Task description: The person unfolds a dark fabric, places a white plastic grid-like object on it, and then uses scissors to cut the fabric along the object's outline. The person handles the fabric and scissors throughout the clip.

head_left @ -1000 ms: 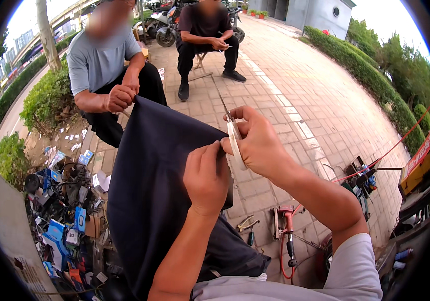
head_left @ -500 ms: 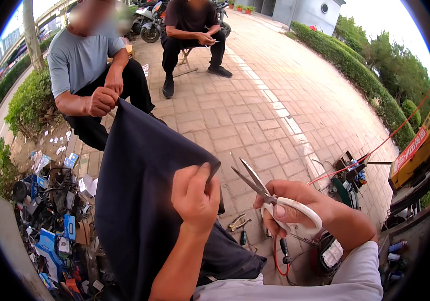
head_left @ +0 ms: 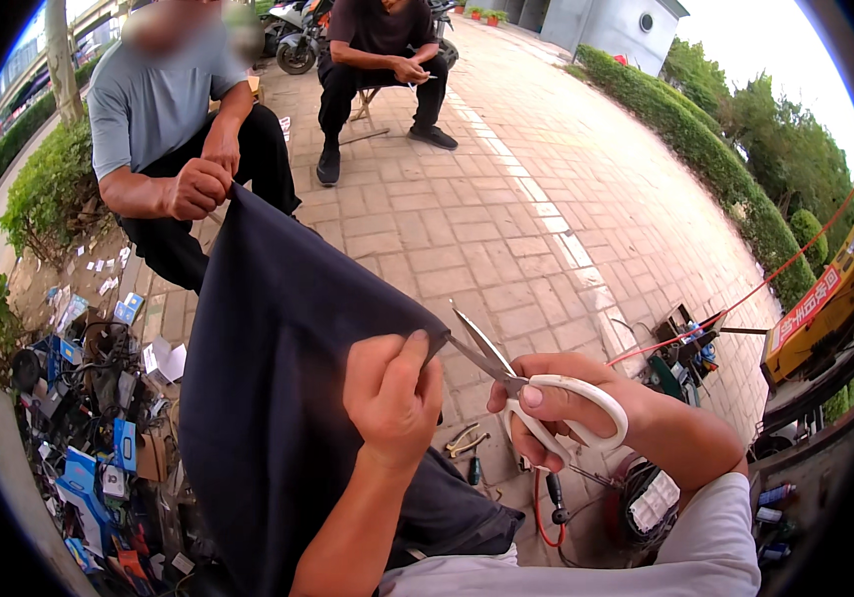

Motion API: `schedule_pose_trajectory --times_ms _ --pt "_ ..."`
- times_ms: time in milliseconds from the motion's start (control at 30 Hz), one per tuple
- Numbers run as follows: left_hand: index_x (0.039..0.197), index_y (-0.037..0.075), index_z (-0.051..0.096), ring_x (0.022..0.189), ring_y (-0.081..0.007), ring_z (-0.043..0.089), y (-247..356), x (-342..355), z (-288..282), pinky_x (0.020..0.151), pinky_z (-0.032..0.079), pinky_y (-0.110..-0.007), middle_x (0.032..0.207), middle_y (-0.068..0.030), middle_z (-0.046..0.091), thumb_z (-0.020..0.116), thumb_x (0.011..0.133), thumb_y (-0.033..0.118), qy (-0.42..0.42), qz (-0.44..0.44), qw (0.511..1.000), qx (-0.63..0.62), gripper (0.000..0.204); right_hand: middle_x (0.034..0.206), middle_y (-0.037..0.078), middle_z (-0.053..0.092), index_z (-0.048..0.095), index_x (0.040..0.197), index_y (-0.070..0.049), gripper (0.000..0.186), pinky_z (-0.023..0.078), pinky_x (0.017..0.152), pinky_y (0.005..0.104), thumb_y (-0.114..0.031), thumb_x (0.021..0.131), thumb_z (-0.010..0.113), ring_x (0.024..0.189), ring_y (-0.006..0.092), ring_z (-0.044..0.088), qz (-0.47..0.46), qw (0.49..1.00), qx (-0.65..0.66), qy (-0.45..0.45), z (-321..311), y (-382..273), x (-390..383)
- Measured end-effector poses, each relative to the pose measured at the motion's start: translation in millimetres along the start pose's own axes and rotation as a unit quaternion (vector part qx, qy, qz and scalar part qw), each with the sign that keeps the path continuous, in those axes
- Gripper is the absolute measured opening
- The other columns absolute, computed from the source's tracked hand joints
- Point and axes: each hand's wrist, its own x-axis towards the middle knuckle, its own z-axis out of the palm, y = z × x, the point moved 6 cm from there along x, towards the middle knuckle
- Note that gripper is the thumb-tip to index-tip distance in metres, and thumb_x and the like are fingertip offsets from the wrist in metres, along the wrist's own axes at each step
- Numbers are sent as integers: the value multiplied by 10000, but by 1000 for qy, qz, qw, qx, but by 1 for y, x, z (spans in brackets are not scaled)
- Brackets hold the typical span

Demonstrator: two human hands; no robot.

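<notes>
A dark navy cloth (head_left: 268,328) stretches between a seated person's hand (head_left: 198,187) at the upper left and my left hand (head_left: 394,393). My left fingers pinch the cloth near its right corner. In my right hand (head_left: 566,403) are scissors (head_left: 576,398) with white handles, my thumb and fingers at the loops. Their blades are parted and point up and left, the lower blade's tip at the cloth's corner beside my left fingertips. Whether the blade touches the cloth I cannot tell. The cloth's lower part falls over my lap.
Small parts and boxes form a heap (head_left: 98,448) at the left. Pliers (head_left: 467,440) and a screwdriver (head_left: 474,470) lie on the brick paving beyond my lap. A tool box (head_left: 685,333) and a yellow machine (head_left: 815,318) stand right. Another person (head_left: 382,70) sits farther back.
The scissors have moved left to the cloth's corner, their blades still parted. My left hand keeps its pinch on the cloth, and the other person still holds the far end.
</notes>
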Motion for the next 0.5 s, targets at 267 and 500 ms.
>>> schedule_pose_trajectory --times_ms 267,500 --pt "886 0 663 685 -249 558 0 -3 1 580 450 -330 774 -86 569 725 590 -92 -4 19 1000 -13 316 654 91 581 490 951 33 526 422 491 242 -486 925 573 534 125 548 -41 999 3 -10 0 -7 22" --pt "881 13 664 692 -252 563 0 -7 2 609 449 -346 772 -79 567 737 593 -51 -4 38 999 -13 303 645 62 545 478 967 24 520 400 476 223 -486 926 572 520 102 515 -73 997 3 -11 -2 -1 34"
